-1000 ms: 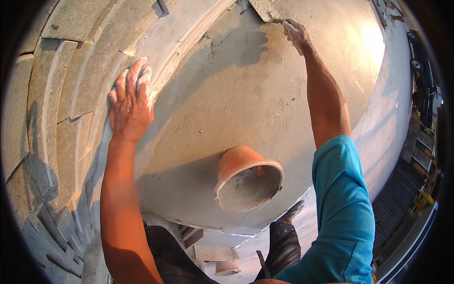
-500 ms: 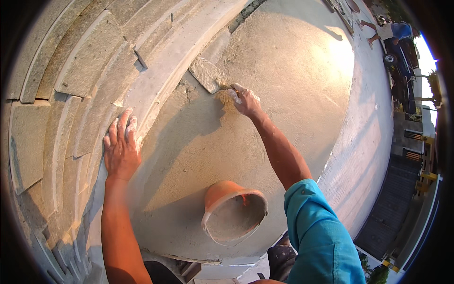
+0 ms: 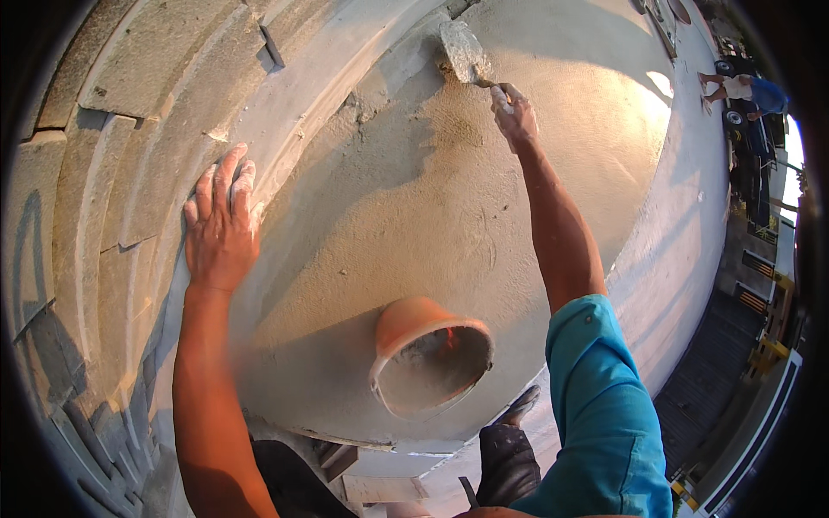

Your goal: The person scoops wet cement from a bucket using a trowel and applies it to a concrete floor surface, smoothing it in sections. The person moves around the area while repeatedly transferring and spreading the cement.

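My left hand (image 3: 221, 226) lies with fingers spread on the pale concrete edge beside rough stone slabs (image 3: 129, 65), white residue on its fingers. My right hand (image 3: 515, 119) is closed round the handle of a metal trowel (image 3: 466, 52), whose blade is on the wet grey-brown mortar surface (image 3: 492, 216) near the far edge, where the surface is rougher and darker. An orange bucket (image 3: 399, 324) with grey mortar inside sits on that surface below and between my forearms, its mouth toward me.
Stepped stone cladding fills the left side. At the upper right another person (image 3: 747, 91) is near a dark vehicle (image 3: 751, 138). A pale strip of paving (image 3: 673, 224) runs along the right, with a dark gate (image 3: 708, 354) beyond. My foot (image 3: 522, 406) shows below the bucket.
My right hand with the trowel came nearer and leftward half a second ago, and has since moved away up and right. My left hand stays on the edge. The whole view has shifted slightly.
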Action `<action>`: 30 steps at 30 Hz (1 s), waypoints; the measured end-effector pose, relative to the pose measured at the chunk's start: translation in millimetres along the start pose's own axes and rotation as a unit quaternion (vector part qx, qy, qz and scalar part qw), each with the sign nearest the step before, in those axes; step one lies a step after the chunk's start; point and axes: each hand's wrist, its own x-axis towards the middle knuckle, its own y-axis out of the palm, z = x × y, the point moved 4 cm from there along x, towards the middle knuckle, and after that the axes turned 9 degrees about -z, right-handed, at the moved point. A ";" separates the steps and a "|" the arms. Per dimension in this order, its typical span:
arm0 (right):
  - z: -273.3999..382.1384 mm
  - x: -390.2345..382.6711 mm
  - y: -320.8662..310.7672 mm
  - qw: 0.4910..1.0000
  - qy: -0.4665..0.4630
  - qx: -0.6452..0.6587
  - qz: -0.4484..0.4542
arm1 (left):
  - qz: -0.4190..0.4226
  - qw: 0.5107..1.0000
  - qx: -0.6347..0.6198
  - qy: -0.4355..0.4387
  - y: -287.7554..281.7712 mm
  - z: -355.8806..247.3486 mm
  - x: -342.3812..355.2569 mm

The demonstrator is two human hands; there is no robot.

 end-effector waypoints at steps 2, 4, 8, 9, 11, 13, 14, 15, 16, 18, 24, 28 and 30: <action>0.0 32.9 9.8 1.000 -0.002 -0.011 0.012 | -0.003 1.000 0.005 0.001 1.6 2.3 -3.2; 3.7 51.0 14.7 0.999 -0.011 0.026 0.038 | -0.002 1.000 0.011 0.000 5.2 3.5 -3.9; -23.3 66.6 16.8 0.984 -0.003 0.135 0.113 | -0.013 1.000 0.008 0.010 6.5 -1.8 1.3; -18.8 54.9 27.3 0.984 -0.012 0.120 0.130 | -0.014 1.000 0.010 0.012 4.9 0.7 -0.7; 3.6 22.7 41.1 0.982 -0.035 0.091 0.161 | -0.014 0.999 0.026 0.013 1.8 6.0 -5.7; 9.5 -1.8 42.3 0.988 -0.081 0.026 0.130 | -0.022 0.999 0.026 0.017 3.0 3.0 -3.6; 11.6 -14.0 44.1 0.987 -0.098 0.008 0.123 | -0.023 0.999 0.026 0.016 4.0 1.9 -3.5; 14.4 -27.1 45.4 0.987 -0.114 -0.010 0.117 | -0.025 0.999 0.028 0.018 5.0 1.8 -2.1; 18.8 -41.0 46.7 0.985 -0.125 -0.015 0.121 | -0.036 0.999 0.026 0.022 7.6 2.2 -2.4; 34.8 -73.4 46.3 0.982 -0.146 -0.055 0.107 | -0.058 0.998 0.023 0.032 13.2 3.1 -3.0; 61.2 -139.3 57.7 0.977 -0.125 -0.070 0.161 | -0.049 0.998 0.035 0.021 8.5 7.6 -3.3; 68.1 -187.4 28.4 0.989 -0.004 0.059 0.138 | -0.035 0.999 0.030 0.017 12.7 2.8 -1.7; 90.3 -216.3 5.2 0.981 0.074 0.151 0.098 | -0.018 0.999 0.031 0.007 12.3 5.2 -3.3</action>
